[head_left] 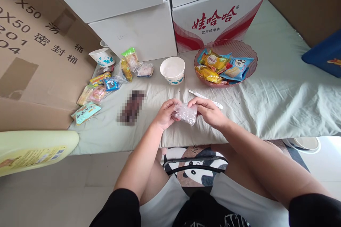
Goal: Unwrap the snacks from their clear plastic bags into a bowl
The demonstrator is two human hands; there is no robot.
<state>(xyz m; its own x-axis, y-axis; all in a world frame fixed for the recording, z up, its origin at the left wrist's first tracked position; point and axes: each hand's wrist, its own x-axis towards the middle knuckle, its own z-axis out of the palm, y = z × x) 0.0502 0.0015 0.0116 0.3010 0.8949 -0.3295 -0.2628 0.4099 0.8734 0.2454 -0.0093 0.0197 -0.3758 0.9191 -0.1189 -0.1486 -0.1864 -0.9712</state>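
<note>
Between my two hands is a crinkled clear plastic wrapper point(187, 114), above the front part of the cloth-covered surface. My left hand point(167, 114) pinches its left side, while the fingers of my right hand point(209, 110) close on its right side. Whether anything lies inside the wrapper, I cannot tell. Just behind my right hand lies a white, slim utility knife point(204, 98), partly covered by that hand. A white paper bowl point(172, 71) with a blue leaf print stands beyond my hands.
A pink ribbed bowl point(226, 81) of wrapped snacks stands at the back right. Several packaged snacks point(98, 93) and another paper bowl point(102, 57) are at left. White cartons point(135, 39) stand behind; a brown carton point(39, 78) stands left. A pixelated patch covers something left of my hands.
</note>
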